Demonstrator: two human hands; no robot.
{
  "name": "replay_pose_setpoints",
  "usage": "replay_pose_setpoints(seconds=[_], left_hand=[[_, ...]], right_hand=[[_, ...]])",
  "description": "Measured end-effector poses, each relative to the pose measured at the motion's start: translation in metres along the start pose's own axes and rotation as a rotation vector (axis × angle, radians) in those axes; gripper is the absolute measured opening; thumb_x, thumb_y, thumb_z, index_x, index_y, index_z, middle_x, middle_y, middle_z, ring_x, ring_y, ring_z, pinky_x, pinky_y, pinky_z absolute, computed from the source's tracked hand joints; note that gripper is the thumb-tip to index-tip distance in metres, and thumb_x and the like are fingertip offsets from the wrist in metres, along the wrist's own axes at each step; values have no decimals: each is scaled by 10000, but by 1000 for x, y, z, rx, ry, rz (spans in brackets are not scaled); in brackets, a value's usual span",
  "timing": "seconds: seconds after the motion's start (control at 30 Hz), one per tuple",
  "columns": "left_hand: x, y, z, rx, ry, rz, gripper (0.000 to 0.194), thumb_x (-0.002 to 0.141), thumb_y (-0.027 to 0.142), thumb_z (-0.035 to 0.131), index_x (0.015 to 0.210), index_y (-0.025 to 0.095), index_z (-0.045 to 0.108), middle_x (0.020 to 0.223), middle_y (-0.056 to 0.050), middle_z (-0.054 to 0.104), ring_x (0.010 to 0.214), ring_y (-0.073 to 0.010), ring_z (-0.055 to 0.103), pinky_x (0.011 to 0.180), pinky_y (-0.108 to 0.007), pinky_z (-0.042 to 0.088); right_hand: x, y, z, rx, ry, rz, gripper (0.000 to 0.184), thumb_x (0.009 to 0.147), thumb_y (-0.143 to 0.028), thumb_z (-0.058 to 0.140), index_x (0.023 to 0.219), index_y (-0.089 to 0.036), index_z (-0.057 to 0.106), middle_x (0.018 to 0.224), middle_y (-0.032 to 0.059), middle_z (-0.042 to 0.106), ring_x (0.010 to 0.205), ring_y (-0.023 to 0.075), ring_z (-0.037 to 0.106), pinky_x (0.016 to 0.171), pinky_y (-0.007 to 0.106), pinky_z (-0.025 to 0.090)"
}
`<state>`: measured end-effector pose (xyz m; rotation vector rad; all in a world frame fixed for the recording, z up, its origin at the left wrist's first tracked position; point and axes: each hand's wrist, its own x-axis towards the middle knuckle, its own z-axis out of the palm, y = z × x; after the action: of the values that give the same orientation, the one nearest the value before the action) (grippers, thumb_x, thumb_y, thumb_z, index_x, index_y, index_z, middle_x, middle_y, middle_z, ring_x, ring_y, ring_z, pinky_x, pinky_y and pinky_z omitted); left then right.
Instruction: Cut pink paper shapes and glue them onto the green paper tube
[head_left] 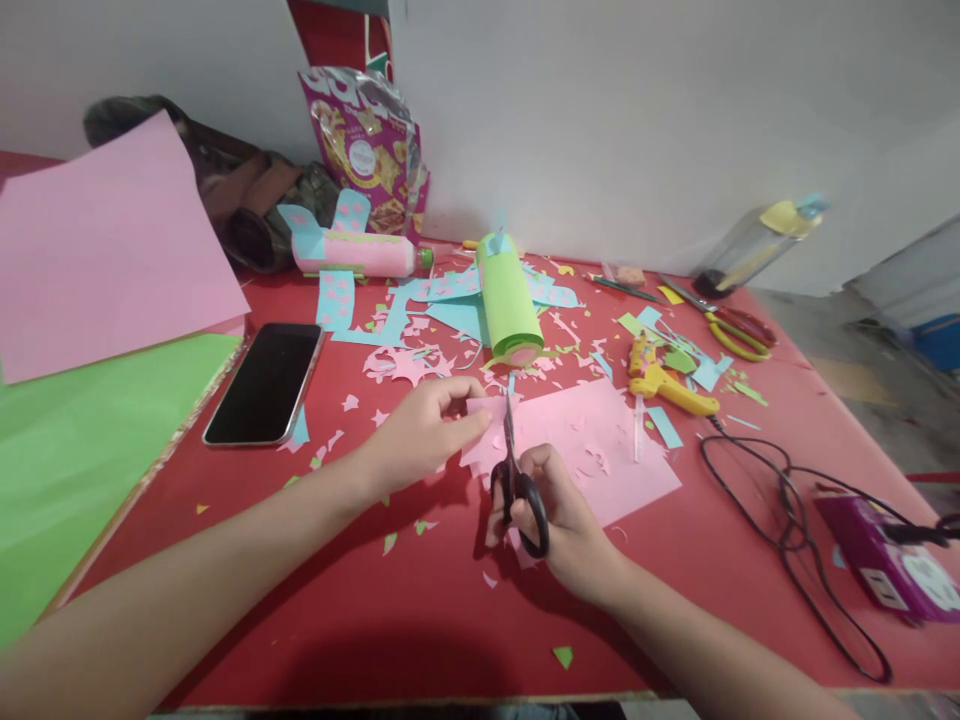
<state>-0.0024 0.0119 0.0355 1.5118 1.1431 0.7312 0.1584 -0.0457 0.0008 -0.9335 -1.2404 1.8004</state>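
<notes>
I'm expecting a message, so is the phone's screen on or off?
Off, by its look: the phone beside the green paper shows a black screen, with nothing lit.

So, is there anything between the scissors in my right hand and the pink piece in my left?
Nothing visible: the scissors' blades, in the right hand, meet the edge of the pink piece in the left hand. The larger pink sheet lies off to the right.

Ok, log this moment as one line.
left hand: holds small pink paper piece | right hand: holds black-handled scissors, blades at the piece | nearby: green tube, yellow glue gun, phone
</notes>
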Motion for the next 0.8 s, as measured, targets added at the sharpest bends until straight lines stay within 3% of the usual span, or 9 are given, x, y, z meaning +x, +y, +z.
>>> replay_pose_setpoints(seconds=[0.2, 0.4, 0.6, 0.8], left_hand=[[3, 3, -11, 105, -73, 2, 145, 735, 229, 455, 609, 162, 431, 584, 55, 346, 533, -68, 344, 500, -186, 299], [6, 8, -27, 296, -204, 16, 138, 743, 234, 439, 630, 162, 469, 623, 43, 450, 591, -83, 413, 573, -198, 330], [6, 10, -38, 429, -267, -22, 205, 739, 259, 447, 562, 165, 401, 560, 56, 358, 516, -70, 328, 489, -190, 266], [5, 9, -28, 385, -242, -54, 149, 724, 264, 445, 615, 166, 474, 586, 48, 431, 546, -82, 393, 533, -197, 314]], right_hand=[[-1, 0, 1, 32, -18, 23, 345, 748, -458, 548, 779, -242, 281, 631, -80, 486, 522, 91, 566, 475, 233, 438], [-2, 3, 1, 77, -60, 84, 385, 719, -459, 581, 775, -246, 265, 556, -85, 526, 454, 106, 555, 424, 238, 436], [-2, 2, 1, 58, -57, 178, 392, 711, -424, 603, 752, -244, 258, 486, -88, 551, 392, 106, 541, 428, 253, 433], [6, -2, 0, 99, 77, 54, 430, 632, -392, 686, 707, -227, 297, 582, -97, 505, 456, 64, 535, 448, 198, 397]])
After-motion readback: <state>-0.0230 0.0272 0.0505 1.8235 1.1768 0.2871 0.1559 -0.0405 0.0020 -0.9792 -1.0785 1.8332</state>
